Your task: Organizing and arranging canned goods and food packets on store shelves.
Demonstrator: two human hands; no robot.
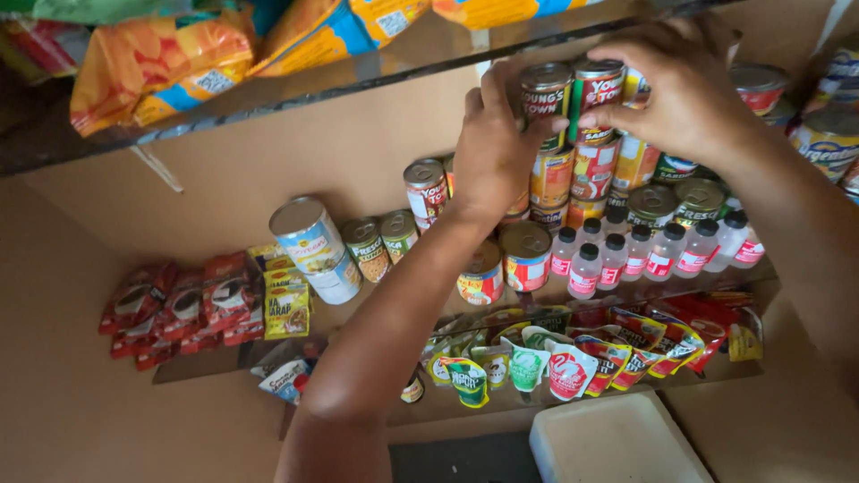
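Stacking under way: left hand [492,148] clasping green-labelled can [546,97], right hand [684,89] pinching red-labelled can [597,94], both atop the can stack [582,179]. Next, probably: seating squarely, releasing gently, sparing bottles [644,250] below the stack.

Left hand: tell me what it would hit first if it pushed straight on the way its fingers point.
The left hand already touches the green-labelled can atop the stack, fingers pointing up and inward. Pushed on, it would likely press that can against the red-labelled can the right hand holds. Depth is unclear.
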